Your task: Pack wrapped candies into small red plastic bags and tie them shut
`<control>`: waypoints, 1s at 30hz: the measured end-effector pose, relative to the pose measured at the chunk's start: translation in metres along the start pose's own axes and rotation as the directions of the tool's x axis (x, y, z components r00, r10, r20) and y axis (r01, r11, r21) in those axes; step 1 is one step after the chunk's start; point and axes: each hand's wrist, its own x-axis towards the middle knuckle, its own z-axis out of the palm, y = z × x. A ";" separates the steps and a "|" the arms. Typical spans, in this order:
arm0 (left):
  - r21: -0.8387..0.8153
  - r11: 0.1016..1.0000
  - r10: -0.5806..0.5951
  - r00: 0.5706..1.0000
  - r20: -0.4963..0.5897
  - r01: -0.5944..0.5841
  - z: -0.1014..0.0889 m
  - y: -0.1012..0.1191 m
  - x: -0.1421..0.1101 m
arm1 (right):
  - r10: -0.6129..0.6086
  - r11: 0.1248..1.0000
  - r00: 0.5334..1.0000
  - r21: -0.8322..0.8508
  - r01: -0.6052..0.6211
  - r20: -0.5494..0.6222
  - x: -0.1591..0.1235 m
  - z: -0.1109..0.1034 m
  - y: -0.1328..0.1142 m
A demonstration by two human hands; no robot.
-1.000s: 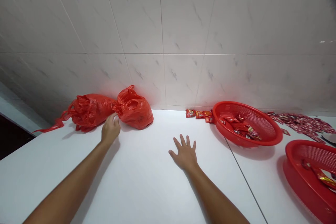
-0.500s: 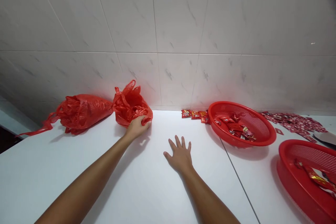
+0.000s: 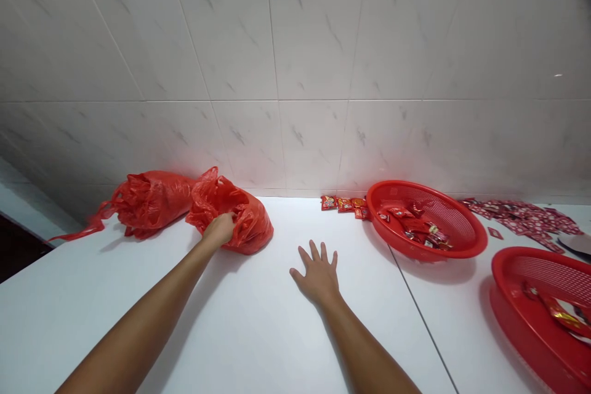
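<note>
My left hand [image 3: 220, 230] is at the mouth of a red plastic bag [image 3: 252, 221], closed on its near edge; the fingertips are partly hidden by the folds. The bag lies tilted on the white table [image 3: 240, 332], its opening toward the upper left. Against it, on the left, rests a second red plastic bag [image 3: 159, 203] with a bunched top and a trailing strip. Flat on the table, my right hand [image 3: 319, 277] has its fingers spread and holds nothing.
On the right stand a red plastic basket [image 3: 401, 249] with small red packets and a nearer red basket [image 3: 517, 320], cut off by the frame. Several red packets [image 3: 345, 204] lie by the tiled wall [image 3: 314, 141]. Behind the baskets, small patterned red pieces [image 3: 521, 218] are spread.
My left hand has shifted left from the bag's right front rim to its mouth. The bag has turned and tipped, its opening now facing left. My right hand stays in place.
</note>
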 end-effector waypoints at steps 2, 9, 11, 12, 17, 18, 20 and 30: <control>-0.004 1.000 -0.005 1.000 0.016 0.006 -0.004 -0.007 0.001 | 0.001 1.000 1.000 -0.002 -0.001 -0.002 0.000 0.001 0.000; -0.063 0.996 0.042 0.944 -0.328 -0.067 -0.017 -0.003 -0.004 | 0.007 1.000 1.000 -0.021 -0.008 -0.002 0.002 0.002 0.000; -0.091 0.989 0.078 0.942 -0.328 -0.113 -0.010 0.005 -0.011 | 0.008 1.000 1.000 -0.021 -0.008 -0.002 0.002 0.002 0.000; -0.106 0.984 0.108 0.950 -0.293 -0.145 -0.005 0.010 -0.016 | 0.007 1.000 1.000 -0.019 -0.007 -0.004 0.002 0.002 0.000; -0.162 0.933 0.318 0.947 -0.042 -0.320 0.022 0.038 -0.063 | 0.017 1.000 1.000 -0.008 -0.017 -0.003 0.002 0.001 0.000; -0.156 0.926 0.344 0.939 -0.024 -0.344 0.021 0.042 -0.071 | 0.020 1.000 1.000 -0.007 -0.020 -0.001 0.002 0.001 0.000; -0.002 0.946 0.323 0.946 -0.003 -0.323 0.013 0.046 -0.080 | 0.019 1.000 1.000 -0.008 -0.019 0.001 0.001 -0.001 -0.001; 0.438 0.898 -0.115 0.935 0.336 -0.047 -0.017 0.012 -0.075 | 0.012 1.000 1.000 -0.011 -0.012 -0.001 0.002 -0.001 0.001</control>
